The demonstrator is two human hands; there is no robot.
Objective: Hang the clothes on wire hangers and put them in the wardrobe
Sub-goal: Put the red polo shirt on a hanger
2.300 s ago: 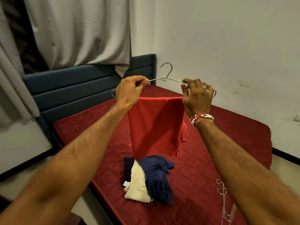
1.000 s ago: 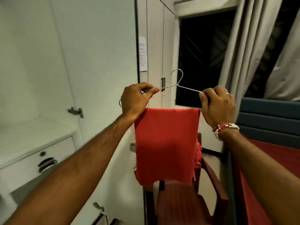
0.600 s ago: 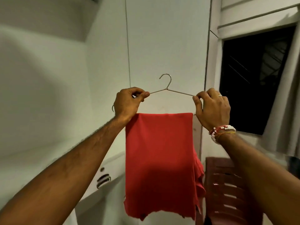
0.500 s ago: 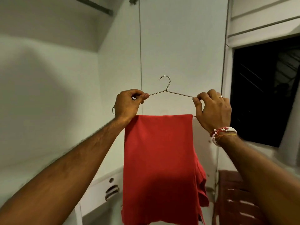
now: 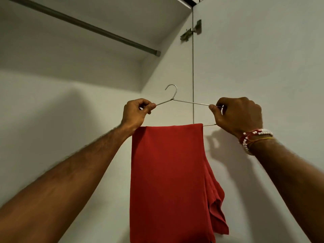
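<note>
**Getting the loaded hanger up onto the rail**

The white wardrobe (image 5: 52, 106) is filling the view, with its door (image 5: 254, 58) standing on the right and a metal hinge (image 5: 192, 30) sitting near the top of the seam. The dark hanging rail (image 5: 84, 26) is running across the upper left, well above the hanger. The red garment (image 5: 166, 172) is hanging folded over the bottom bar of the wire hanger (image 5: 185, 102), draping down between the two forearms. The left hand (image 5: 135, 114) is pinching the wire's left shoulder between thumb and curled fingers. The right hand (image 5: 240, 116), wearing beaded bracelets (image 5: 254, 135), is pinching the right shoulder the same way. The hook (image 5: 172, 88) is pointing up, opening leftward and touching nothing.

The person is probably working on hooking the hanger over the rail. That is calling for raising both hands evenly, so the bar is level and the cloth is not sliding sideways. It then means carrying the hook up and left past the rail and lowering it on before either pinch is loosening.
</note>
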